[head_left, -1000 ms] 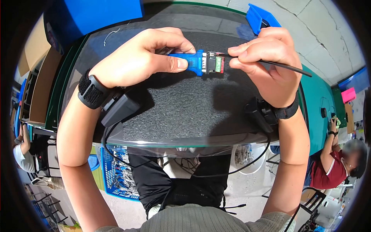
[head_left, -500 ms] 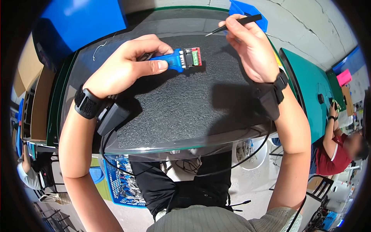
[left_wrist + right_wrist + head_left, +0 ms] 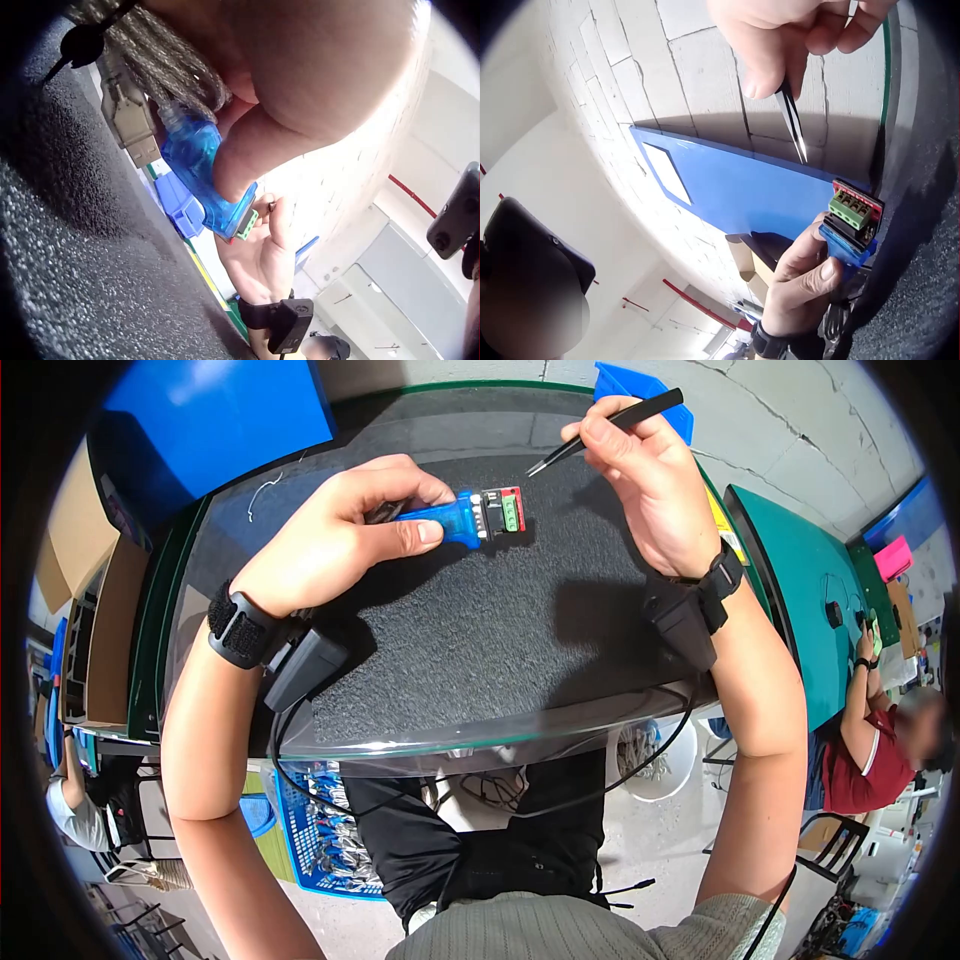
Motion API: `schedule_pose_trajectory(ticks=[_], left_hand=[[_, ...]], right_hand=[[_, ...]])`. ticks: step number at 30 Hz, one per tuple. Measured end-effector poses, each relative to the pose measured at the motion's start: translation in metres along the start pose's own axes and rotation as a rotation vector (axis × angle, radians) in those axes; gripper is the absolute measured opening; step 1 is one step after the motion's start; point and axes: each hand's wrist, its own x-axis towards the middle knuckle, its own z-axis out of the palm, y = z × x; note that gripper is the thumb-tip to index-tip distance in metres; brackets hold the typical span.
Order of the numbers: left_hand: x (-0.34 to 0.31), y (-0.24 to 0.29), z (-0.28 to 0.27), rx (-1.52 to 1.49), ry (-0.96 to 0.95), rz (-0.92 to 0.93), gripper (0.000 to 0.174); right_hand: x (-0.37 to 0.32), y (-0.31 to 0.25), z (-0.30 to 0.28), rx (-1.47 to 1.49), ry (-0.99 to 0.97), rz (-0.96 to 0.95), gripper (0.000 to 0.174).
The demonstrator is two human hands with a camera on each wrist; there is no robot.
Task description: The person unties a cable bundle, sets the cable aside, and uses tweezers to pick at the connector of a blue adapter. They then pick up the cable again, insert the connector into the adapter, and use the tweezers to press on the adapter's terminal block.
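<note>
My left hand [image 3: 335,535] pinches a translucent blue serial adapter [image 3: 450,520] between thumb and fingers, over the dark mat. A small red board with a green screw terminal block [image 3: 511,514] sits on the adapter's right end. In the left wrist view, the adapter's coiled grey cable [image 3: 176,67] and USB plug [image 3: 135,124] hang beside the hand. My right hand [image 3: 645,480] holds black tweezers [image 3: 645,410], gripped between thumb and fingers. Their metal tips point down and left, apart from the terminal block; in the right wrist view they show slightly spread.
The textured dark mat [image 3: 450,650] covers the table. Beyond it stand a blue panel [image 3: 220,420] at left and a blue bin [image 3: 675,425] behind my right hand. Below the table edge is a blue basket [image 3: 300,830] of cables. Another person [image 3: 860,760] works at right.
My right hand has drawn back from the terminal block, upward, and turned the tweezers so their tips point down-left. My left hand shifted a little left with the adapter.
</note>
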Motion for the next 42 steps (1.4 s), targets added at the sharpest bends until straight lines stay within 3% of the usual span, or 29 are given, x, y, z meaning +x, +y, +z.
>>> schedule_pose_trajectory(ticks=[8,19,32,41,42], left_hand=[[0.001,-0.002,0.002,-0.002,-0.014,-0.002,0.023],[0.001,-0.003,0.001,-0.005,-0.025,-0.007,0.022],[0.002,0.001,0.003,0.011,-0.032,-0.024,0.020],[0.001,0.001,0.004,0.057,-0.007,-0.025,0.019],[0.001,0.002,0.003,0.057,-0.013,-0.022,0.019]], right_hand=[[-0.002,-0.002,0.009,-0.018,-0.025,-0.019,0.017],[-0.004,-0.007,0.014,-0.311,-0.054,-0.098,0.016],[-0.006,-0.004,0.016,-0.203,0.029,-0.135,0.017],[-0.005,-0.003,0.012,-0.200,-0.045,-0.093,0.017],[-0.004,-0.002,0.011,-0.090,0.003,-0.031,0.018]])
